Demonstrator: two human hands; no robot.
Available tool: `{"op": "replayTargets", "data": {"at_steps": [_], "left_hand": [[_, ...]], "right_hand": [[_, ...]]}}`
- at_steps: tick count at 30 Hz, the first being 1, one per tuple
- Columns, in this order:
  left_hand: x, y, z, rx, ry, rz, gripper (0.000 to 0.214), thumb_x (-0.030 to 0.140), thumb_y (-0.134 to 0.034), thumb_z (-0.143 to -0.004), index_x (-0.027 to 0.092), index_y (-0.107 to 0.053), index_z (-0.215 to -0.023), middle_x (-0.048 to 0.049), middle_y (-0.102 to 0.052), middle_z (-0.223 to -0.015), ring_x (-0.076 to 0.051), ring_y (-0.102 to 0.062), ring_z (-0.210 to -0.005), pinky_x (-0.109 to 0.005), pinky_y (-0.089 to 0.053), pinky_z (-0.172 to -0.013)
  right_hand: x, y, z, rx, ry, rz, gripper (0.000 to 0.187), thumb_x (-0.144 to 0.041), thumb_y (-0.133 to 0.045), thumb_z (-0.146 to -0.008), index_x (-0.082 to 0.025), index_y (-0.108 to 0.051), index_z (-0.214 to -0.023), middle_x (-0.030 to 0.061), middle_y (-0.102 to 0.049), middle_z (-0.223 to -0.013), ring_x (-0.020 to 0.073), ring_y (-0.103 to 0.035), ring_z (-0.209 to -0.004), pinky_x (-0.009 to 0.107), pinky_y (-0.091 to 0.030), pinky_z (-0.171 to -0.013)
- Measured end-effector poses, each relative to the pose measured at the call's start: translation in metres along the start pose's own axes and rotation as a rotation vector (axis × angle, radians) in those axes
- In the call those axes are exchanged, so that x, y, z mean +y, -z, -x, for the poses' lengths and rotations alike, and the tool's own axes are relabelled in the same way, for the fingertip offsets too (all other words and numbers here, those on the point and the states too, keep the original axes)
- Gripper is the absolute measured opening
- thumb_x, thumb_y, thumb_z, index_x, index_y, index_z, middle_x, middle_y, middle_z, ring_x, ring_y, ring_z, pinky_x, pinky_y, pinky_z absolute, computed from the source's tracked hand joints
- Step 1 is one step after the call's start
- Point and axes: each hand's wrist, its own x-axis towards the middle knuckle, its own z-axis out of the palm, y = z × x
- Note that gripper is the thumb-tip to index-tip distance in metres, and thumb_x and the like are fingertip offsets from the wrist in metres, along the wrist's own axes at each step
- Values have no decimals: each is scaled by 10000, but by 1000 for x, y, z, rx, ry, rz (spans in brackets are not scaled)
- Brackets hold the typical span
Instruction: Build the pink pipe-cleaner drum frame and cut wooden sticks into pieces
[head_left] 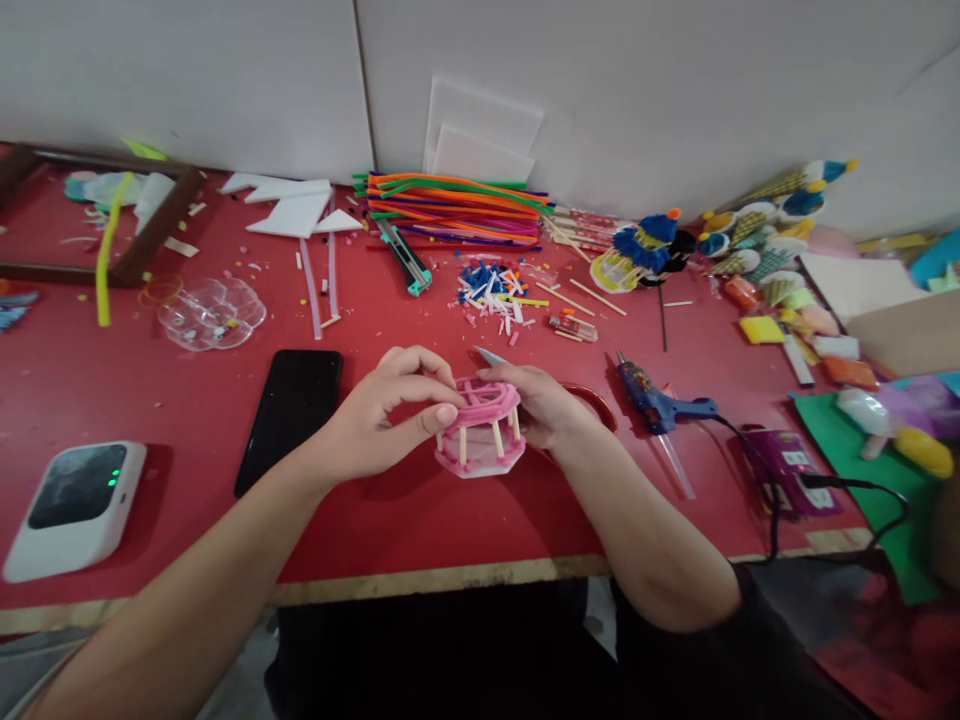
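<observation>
A small pink foam cage [484,432] with short wooden posts between a base and a top ring stands on the red table [420,520]. My left hand [390,410] pinches the top ring from the left, fingers closed on it. My right hand [541,398] grips the ring's right side and also has a thin pointed tool [491,356] sticking out past its fingers.
A black phone [291,415] lies left of the cage, a white device [73,505] at the near left. A blue glue gun [660,400] with its cord lies to the right. Pipe cleaners [457,205], cut sticks [495,290], a box cutter [405,258] and feathered crafts [757,240] sit farther back.
</observation>
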Motion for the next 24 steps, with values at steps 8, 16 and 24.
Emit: {"op": "replayTargets", "data": {"at_steps": [8,16,24], "left_hand": [[-4,-1,-2,51,-1,-5,317,438,-460,-941,202,-600,-784,-71,-505,-1005,-201,-525,-980,-402,-429,-987],[-22,-5,-3,378,179,338,293,542,-527,-885,262,-608,-911,-68,-569,-1101,-217,-559,-1021,-349,-499,-883],[-20,-13,-10,613,328,605,110,312,-557,-890,239,-557,-973,-26,-613,-971,-129,-624,-790,-270,-553,-730]], "right_hand": [[-7,-1,3,3,-110,-73,395,-467,-785,-622,-211,-493,-550,-88,-400,-419,55,-286,-374,215,-134,-358],[-12,2,19,-39,610,188,244,-516,-700,-739,-312,-763,-857,10,-685,-832,165,-603,-757,291,-467,-620],[-1,-3,19,-37,794,486,288,-354,-663,-843,-343,-694,-1130,12,-664,-924,161,-605,-858,317,-521,-742]]}}
